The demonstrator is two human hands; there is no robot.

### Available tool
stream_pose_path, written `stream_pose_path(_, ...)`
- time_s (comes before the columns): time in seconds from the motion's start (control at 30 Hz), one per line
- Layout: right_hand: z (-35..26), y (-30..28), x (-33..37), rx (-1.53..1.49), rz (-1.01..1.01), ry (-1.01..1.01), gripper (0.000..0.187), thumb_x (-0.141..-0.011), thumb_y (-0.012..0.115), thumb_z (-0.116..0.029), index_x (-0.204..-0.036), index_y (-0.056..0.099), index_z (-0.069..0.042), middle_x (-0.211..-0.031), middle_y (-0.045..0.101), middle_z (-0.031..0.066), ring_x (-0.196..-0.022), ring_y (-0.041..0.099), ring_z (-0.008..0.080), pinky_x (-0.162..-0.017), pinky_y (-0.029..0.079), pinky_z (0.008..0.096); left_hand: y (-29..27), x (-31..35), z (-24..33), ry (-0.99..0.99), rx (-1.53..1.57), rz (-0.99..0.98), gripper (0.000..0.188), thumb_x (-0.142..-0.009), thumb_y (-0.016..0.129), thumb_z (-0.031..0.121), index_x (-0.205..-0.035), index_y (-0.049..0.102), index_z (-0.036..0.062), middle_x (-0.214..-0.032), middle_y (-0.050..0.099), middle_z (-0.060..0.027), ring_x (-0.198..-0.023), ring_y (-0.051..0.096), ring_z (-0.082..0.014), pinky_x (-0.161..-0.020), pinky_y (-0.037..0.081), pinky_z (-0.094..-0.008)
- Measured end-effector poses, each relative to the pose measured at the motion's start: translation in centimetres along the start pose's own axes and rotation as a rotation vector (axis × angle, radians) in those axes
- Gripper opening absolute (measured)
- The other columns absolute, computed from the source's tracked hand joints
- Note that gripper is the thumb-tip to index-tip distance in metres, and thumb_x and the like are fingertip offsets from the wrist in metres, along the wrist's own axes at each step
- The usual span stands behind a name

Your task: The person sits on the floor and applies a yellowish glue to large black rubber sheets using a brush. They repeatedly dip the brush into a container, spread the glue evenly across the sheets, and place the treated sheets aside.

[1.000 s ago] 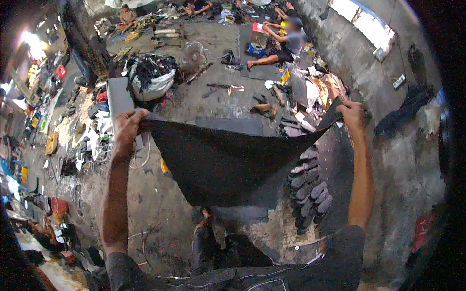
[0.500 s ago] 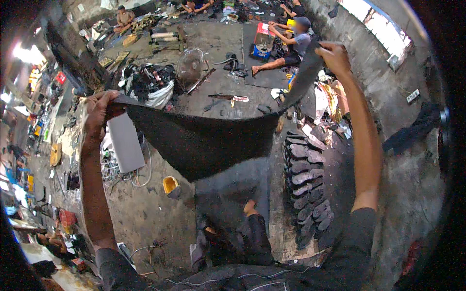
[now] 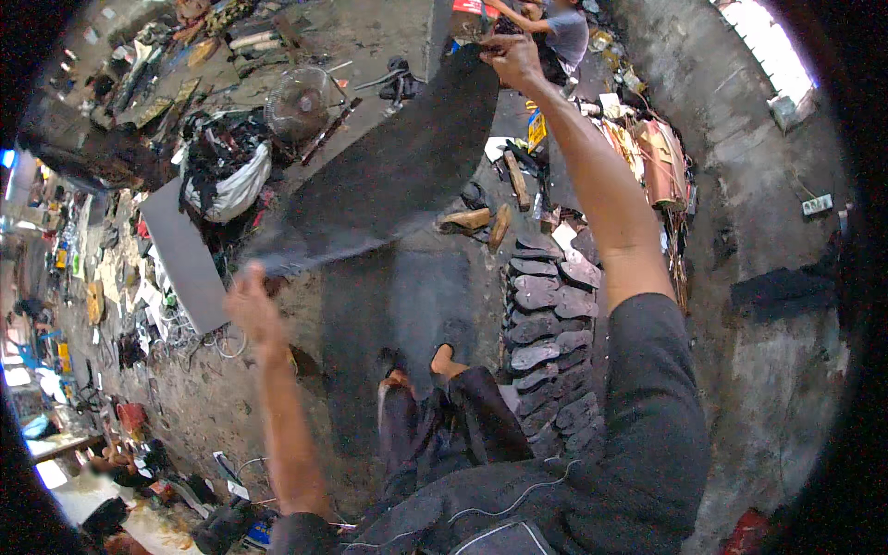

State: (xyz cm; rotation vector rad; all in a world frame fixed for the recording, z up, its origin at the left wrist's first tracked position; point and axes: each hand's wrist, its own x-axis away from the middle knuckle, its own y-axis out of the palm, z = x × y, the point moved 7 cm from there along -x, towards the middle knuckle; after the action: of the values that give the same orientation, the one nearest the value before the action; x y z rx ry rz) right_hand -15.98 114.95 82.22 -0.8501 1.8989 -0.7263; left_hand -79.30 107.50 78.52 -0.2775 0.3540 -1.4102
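Observation:
A limp black sheet of material [image 3: 388, 171] is stretched slantwise between my two hands, above a dark patch on the floor. My right hand [image 3: 516, 63] is raised far forward, its fingers pinched on the sheet's upper corner. Lower and nearer, my left hand [image 3: 257, 305] is closed at the sheet's other end, somewhat smeared by motion. Close beside my left hand is a flat grey board [image 3: 185, 254]. My feet show below the sheet, near the middle.
Rows of dark shoe soles [image 3: 546, 324] lie to the right, with wooden shoe lasts [image 3: 467, 220] beyond. Far left are a white sack of black scraps [image 3: 245, 180] and a fan [image 3: 298, 102]. A person in a grey shirt [image 3: 566, 42] sits at the far right.
The sheet has gone from hanging level to slanting. My left hand has come lower and nearer; my right hand has shifted left and farther forward. The view has also shifted.

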Motion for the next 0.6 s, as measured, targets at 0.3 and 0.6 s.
stream_pose_path(0.3, 18.3, 13.0, 5.2, -0.102, 0.019, 0.288, 0.026, -0.083, 0.078, -0.013, -0.108, 0.077, -0.006, -0.103, 0.077, 0.0136, -0.097, 0.075, 0.0232, -0.086, 0.056, 0.0332, 35.4, 13.2, -22.6, -0.866, 0.803, 0.066, 0.020, -0.096, 0.069, 0.010, -0.106, 0.062, -0.0055, -0.098, 0.064, -0.0139, -0.084, 0.066, -0.0263, -0.079, 0.062, -0.0379)
stream_pose_path(0.6, 39.4, 20.8, 13.5, -0.069, -0.133, 0.522, 0.023, -0.085, 0.072, -0.006, -0.108, 0.074, -0.003, -0.098, 0.077, 0.0102, -0.090, 0.073, 0.0225, -0.088, 0.055, 0.0366, 53.2, 35.3, -48.0, -1.476, 0.843, -0.164, 0.042, -0.105, 0.037, 0.029, -0.132, 0.056, 0.0029, -0.145, 0.050, -0.0228, -0.136, 0.047, -0.0443, -0.115, 0.043, -0.0544)
